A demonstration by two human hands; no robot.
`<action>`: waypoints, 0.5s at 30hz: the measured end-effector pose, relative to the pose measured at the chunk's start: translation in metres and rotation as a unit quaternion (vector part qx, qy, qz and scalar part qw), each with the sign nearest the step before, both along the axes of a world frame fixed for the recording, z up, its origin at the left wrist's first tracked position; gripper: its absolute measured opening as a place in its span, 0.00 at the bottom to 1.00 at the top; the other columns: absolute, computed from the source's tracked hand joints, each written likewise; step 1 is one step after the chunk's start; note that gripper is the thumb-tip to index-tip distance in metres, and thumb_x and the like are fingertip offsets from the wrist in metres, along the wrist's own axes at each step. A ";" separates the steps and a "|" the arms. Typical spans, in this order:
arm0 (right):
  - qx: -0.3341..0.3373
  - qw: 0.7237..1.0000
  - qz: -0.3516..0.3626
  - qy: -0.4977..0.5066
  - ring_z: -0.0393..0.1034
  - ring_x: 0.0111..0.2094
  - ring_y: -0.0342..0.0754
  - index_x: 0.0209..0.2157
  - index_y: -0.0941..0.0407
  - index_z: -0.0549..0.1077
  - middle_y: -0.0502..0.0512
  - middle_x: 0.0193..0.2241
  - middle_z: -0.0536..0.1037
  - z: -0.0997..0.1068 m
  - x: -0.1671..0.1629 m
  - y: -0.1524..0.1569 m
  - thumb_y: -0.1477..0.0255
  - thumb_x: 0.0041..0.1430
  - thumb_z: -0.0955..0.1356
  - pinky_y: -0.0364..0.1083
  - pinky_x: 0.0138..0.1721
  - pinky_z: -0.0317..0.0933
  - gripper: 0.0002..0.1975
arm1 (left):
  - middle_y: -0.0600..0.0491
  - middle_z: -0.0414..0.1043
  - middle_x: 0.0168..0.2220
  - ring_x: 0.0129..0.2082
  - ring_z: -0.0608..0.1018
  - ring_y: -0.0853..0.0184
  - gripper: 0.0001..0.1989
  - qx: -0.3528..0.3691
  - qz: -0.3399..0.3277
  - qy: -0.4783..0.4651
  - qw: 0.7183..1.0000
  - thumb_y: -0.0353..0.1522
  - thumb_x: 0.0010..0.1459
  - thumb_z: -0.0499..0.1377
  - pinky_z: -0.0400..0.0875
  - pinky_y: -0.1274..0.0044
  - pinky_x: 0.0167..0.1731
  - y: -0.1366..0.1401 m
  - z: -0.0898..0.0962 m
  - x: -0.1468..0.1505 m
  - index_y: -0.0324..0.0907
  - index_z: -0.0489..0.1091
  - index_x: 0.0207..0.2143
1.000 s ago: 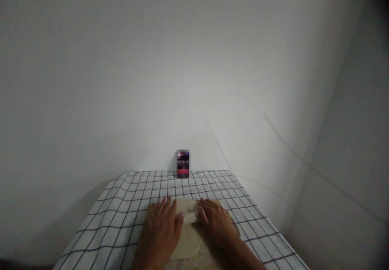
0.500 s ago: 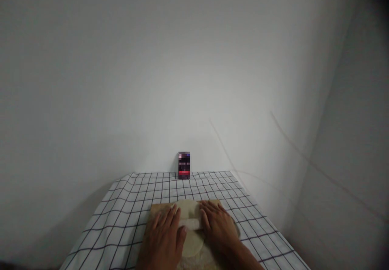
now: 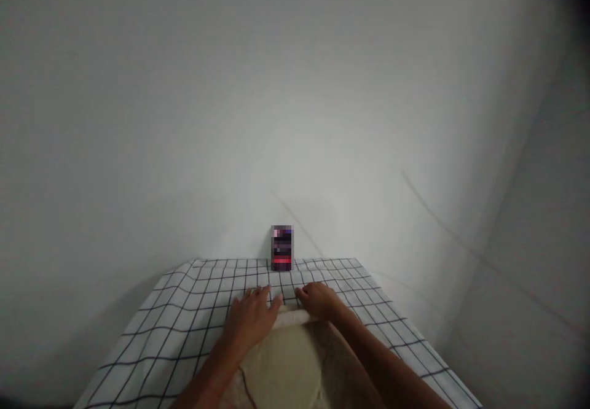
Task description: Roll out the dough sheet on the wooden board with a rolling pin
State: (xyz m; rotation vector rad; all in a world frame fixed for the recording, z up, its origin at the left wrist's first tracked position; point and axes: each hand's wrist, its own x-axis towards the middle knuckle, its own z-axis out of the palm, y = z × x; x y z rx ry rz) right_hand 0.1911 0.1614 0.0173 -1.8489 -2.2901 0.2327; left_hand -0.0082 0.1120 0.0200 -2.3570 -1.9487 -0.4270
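Over my remote feed I count one left hand (image 3: 251,320) and one right hand (image 3: 318,299), so two hands altogether. I also get one rolling pin (image 3: 292,319), one round of dough (image 3: 286,366), one board (image 3: 341,372) and one checked cloth (image 3: 170,335). Beyond those I have one dark item (image 3: 282,248), blurred into blocks so I can't name it, and two walls (image 3: 295,102).

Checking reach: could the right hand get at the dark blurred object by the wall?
Likely yes: only checked cloth shows between the right hand and the dark object, though distance is hard to judge.
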 end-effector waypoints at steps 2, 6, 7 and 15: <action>-0.011 1.000 -0.004 0.002 0.79 0.41 0.54 0.36 0.56 0.83 0.64 0.38 0.84 -0.003 -0.001 0.014 0.60 0.70 0.58 0.47 0.38 0.63 0.25 | 0.41 0.73 0.61 0.61 0.74 0.50 0.25 -0.007 0.016 -0.007 1.000 0.44 0.71 0.47 0.68 0.58 0.58 0.012 -0.002 -0.002 0.41 0.70 0.61; -0.019 1.000 -0.008 0.006 0.80 0.39 0.53 0.35 0.56 0.83 0.64 0.36 0.85 -0.007 -0.002 0.027 0.59 0.68 0.61 0.45 0.35 0.62 0.22 | 0.39 0.71 0.62 0.64 0.70 0.47 0.28 -0.008 0.042 -0.020 0.999 0.45 0.71 0.45 0.65 0.53 0.59 0.021 -0.005 -0.002 0.38 0.69 0.62; -0.019 1.000 -0.008 0.006 0.80 0.39 0.53 0.35 0.55 0.83 0.63 0.36 0.85 -0.007 -0.002 0.028 0.59 0.67 0.62 0.45 0.34 0.61 0.22 | 0.39 0.71 0.63 0.65 0.69 0.46 0.29 -0.006 0.048 -0.023 0.999 0.46 0.71 0.45 0.64 0.51 0.60 0.020 -0.005 -0.002 0.38 0.69 0.61; 0.020 1.000 -0.007 0.005 0.78 0.45 0.53 0.41 0.54 0.80 0.61 0.43 0.83 -0.004 0.002 -0.005 0.63 0.72 0.55 0.47 0.41 0.63 0.23 | 0.40 0.72 0.62 0.64 0.69 0.45 0.25 0.048 0.045 -0.006 0.998 0.43 0.71 0.47 0.58 0.46 0.62 -0.010 -0.006 0.003 0.39 0.71 0.59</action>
